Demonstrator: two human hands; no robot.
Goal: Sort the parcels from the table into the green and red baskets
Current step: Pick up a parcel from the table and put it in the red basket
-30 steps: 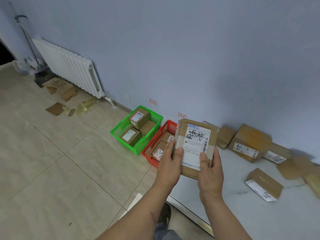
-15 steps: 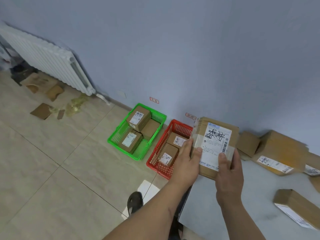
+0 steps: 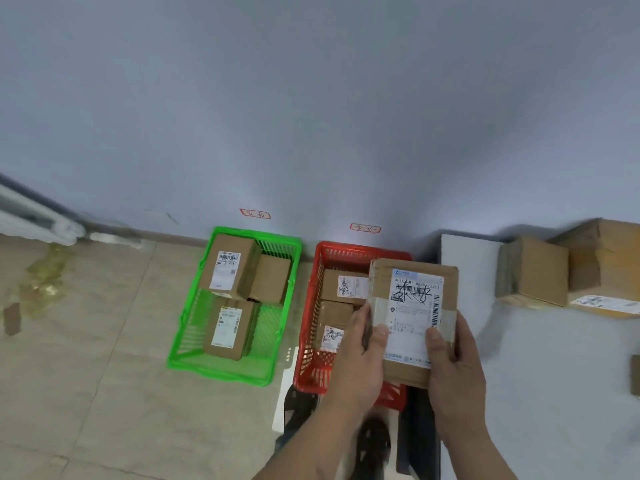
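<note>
Cardboard parcel (image 3: pixel 414 317) | left hand (image 3: pixel 358 362) grips | right hand (image 3: pixel 453 368) grips

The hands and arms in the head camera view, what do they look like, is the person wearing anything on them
Both the left hand and the right hand are bare: no gloves, rings, watch or wristband show. The forearms are bare too as far as the frame's bottom edge, with no sleeve in view. The nails look short and plain. No markings can be made out on either arm.
</note>
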